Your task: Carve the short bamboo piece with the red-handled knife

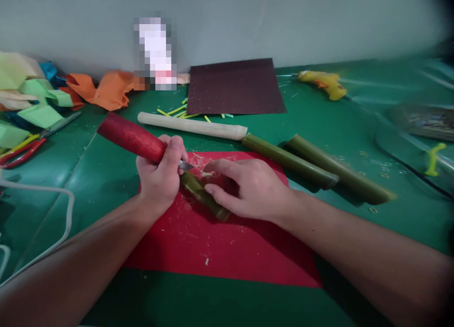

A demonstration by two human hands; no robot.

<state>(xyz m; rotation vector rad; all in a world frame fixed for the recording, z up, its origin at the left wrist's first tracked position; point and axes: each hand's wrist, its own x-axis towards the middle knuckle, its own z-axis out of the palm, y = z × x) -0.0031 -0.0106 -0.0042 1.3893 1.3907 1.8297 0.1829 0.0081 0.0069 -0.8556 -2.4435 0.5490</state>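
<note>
My left hand (161, 173) is closed around a knife with a thick red wooden handle (133, 138); its short pointed blade (185, 165) juts out toward the right. Just below the blade, a short green bamboo piece (202, 194) lies slanting on a red sheet (227, 256). My right hand (244, 185) is over the right side of this piece, thumb and index finger apart. The thumb tip overlaps the bamboo; whether it presses on it I cannot tell. Pale shavings (198, 160) are scattered around the blade and over the sheet.
Behind lie a pale peeled stick (191, 125), two green bamboo lengths (291, 161) (340, 168) and a dark brown sheet (236, 88). A yellow glue gun (322, 83) rests at the back right. Red-handled scissors (28, 152) and crumpled coloured paper (39, 97) are at left, near a white cable (69, 208).
</note>
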